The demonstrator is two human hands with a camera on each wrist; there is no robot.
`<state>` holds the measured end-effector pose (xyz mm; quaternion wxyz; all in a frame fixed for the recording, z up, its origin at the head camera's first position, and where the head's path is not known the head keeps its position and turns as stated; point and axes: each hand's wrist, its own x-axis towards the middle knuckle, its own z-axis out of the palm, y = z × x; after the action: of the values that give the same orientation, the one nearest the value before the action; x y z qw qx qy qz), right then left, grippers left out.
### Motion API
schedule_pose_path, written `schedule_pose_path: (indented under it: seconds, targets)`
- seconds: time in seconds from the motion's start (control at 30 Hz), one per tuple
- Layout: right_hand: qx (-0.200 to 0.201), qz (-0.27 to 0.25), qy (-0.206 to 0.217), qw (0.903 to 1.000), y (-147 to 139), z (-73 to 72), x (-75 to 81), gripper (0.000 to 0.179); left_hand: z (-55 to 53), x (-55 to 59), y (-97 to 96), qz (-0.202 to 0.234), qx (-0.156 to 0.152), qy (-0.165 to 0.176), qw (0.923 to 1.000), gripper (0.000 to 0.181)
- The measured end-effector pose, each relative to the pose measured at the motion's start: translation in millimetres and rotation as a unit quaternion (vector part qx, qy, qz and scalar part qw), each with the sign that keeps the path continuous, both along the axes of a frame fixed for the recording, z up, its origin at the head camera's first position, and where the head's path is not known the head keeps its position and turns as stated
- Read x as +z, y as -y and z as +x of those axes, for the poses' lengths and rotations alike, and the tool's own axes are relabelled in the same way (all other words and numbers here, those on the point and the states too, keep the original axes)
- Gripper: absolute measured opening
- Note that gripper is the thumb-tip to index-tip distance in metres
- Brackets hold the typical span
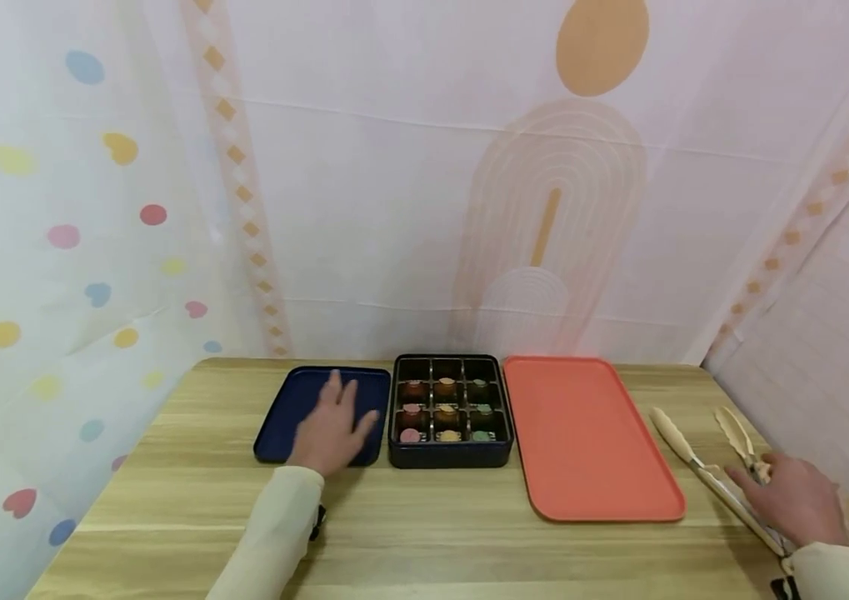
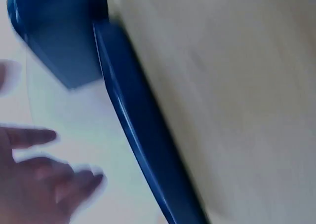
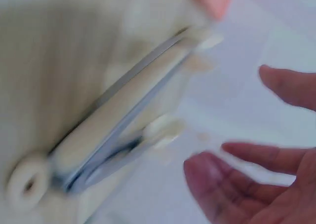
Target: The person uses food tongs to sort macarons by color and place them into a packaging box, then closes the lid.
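My left hand (image 1: 330, 429) hovers over the flat navy tray (image 1: 291, 421) with its fingers spread, holding nothing. In the left wrist view that hand (image 2: 42, 182) is apart from the dark blue edge. At the right, my right hand (image 1: 799, 500) is over the cream-and-metal tongs (image 1: 724, 492), which lie with their arms spread. The right wrist view shows the hand (image 3: 256, 184) with fingers loosely bent and thumb apart, beside the tongs (image 3: 113, 100) and not round them. A ring sits at the tongs' hinge end.
A navy box (image 1: 450, 455) with a divided insert stands beside the navy tray; several of its compartments hold small pink, yellow and green pieces. To its right lies a coral tray (image 1: 596, 442). A patterned cloth (image 1: 394, 208) hangs behind the wooden table (image 1: 409, 533).
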<state>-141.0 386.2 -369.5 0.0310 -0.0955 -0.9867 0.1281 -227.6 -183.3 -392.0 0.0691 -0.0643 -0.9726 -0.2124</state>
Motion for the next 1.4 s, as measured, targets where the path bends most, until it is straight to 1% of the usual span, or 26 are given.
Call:
schedule_pose_path:
  seconds: [0.07,0.1,0.13,0.2,0.27,0.37,0.47,0.5,0.57,0.63,0.7,0.73,0.77,0.93,1.0,1.13,1.3,1.4]
  targets:
    - [0.042,-0.024,-0.067,0.9966,18,-1.6,5.3,0.065,-1.2,4.3,16.9,-0.018,0.055,-0.041,0.9975,0.053]
    - [0.064,-0.044,-0.096,0.9924,29,-3.3,6.6,0.059,-2.2,6.0,25.4,-0.017,0.080,-0.051,0.9954,0.047]
    - [0.082,-0.067,-0.114,0.9878,40,-4.7,7.8,0.055,-3.8,7.2,33.6,-0.015,0.100,-0.056,0.9933,0.042]
    - [0.102,-0.117,-0.120,0.9806,63,-9.0,9.5,0.055,-6.9,8.7,48.5,-0.008,0.129,-0.052,0.9903,0.038]
    - [0.113,-0.167,-0.110,0.9733,85,-14.5,9.7,0.057,-9.6,7.4,61.0,-0.007,0.145,-0.034,0.9888,0.037]
    - [0.130,-0.231,-0.104,0.9586,117,-23.5,7.7,0.054,-13.2,2.3,75.7,0.000,0.160,-0.001,0.9871,0.038]
    - [0.153,-0.294,-0.102,0.9380,147,-32.5,4.2,0.051,-16.1,-2.9,86.2,0.004,0.173,0.024,0.9846,0.041]
    - [0.157,-0.318,-0.097,0.9300,157,-35.4,2.7,0.050,-16.9,-3.8,88.8,0.000,0.176,0.031,0.9840,0.042]
    - [0.156,-0.357,-0.076,0.9177,177,-41.1,-0.1,0.050,-17.7,-3.2,92.6,-0.009,0.179,0.052,0.9823,0.040]
    - [0.150,-0.392,-0.060,0.9055,194,-47.0,-4.4,0.050,-18.8,-2.7,95.9,-0.019,0.172,0.072,0.9823,0.030]
    - [0.142,-0.413,-0.052,0.8981,208,-52.2,-9.4,0.048,-19.5,-1.5,98.3,-0.031,0.161,0.093,0.9821,0.021]
    - [0.137,-0.419,-0.050,0.8962,214,-54.2,-11.2,0.047,-20.1,-1.0,99.3,-0.034,0.156,0.101,0.9820,0.018]
    - [0.136,-0.424,-0.052,0.8938,219,-56.2,-13.0,0.046,-20.6,-0.8,100.1,-0.038,0.152,0.105,0.9820,0.019]
    - [0.128,-0.424,-0.056,0.8949,234,-59.1,-15.0,0.045,-21.4,2.2,100.9,-0.056,0.143,0.110,0.9820,0.028]
    - [0.125,-0.425,-0.053,0.8951,236,-59.1,-15.0,0.046,-20.9,3.7,100.5,-0.059,0.142,0.110,0.9821,0.026]
    - [0.121,-0.432,-0.046,0.8927,239,-59.2,-15.4,0.045,-19.9,7.0,100.3,-0.054,0.136,0.106,0.9835,0.020]
    - [0.126,-0.431,-0.042,0.8926,241,-62.9,-15.1,0.046,-17.7,11.7,103.5,-0.026,0.130,0.088,0.9873,0.028]
    - [0.134,-0.430,-0.043,0.8918,243,-64.8,-13.6,0.046,-12.9,16.2,104.5,0.000,0.131,0.054,0.9899,0.027]
